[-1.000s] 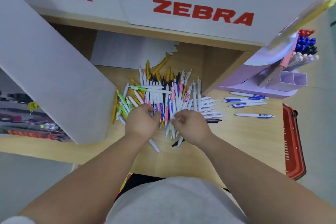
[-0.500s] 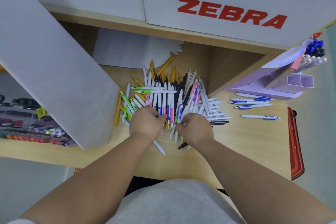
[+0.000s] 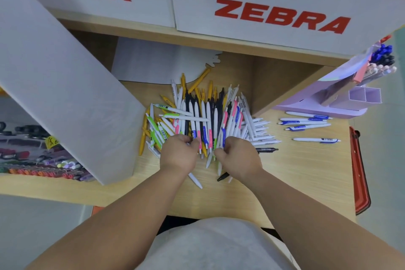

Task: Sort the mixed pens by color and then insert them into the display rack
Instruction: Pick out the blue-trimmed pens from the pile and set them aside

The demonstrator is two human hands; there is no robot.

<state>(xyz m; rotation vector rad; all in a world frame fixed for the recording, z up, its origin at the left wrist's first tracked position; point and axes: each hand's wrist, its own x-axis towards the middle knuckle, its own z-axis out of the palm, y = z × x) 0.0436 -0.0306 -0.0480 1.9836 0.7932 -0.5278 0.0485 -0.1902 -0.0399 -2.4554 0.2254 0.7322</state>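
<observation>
1. A big heap of mixed pens (image 3: 203,116) lies in the middle of the frame on the wooden tabletop (image 3: 295,171). The pens are white, yellow, black, green, pink and blue.
2. The left hand (image 3: 178,155) sits at the near edge of the heap. Its fingers are curled and pinch the ends of some pens.
3. The right hand (image 3: 238,155) is just beside it. Its fingers are curled around pen ends too.
4. The two hands are close but do not touch.
5. The purple display rack (image 3: 328,103) stands at the right of the frame. Pens with blue, black and white tops stick out of it.
6. Four white pens with blue clips (image 3: 304,120) lie near the rack, apart from the heap.
7. A red basket (image 3: 359,171) is at the right edge.
8. White signs (image 3: 282,15) with red "ZEBRA" letters run across the top.
</observation>
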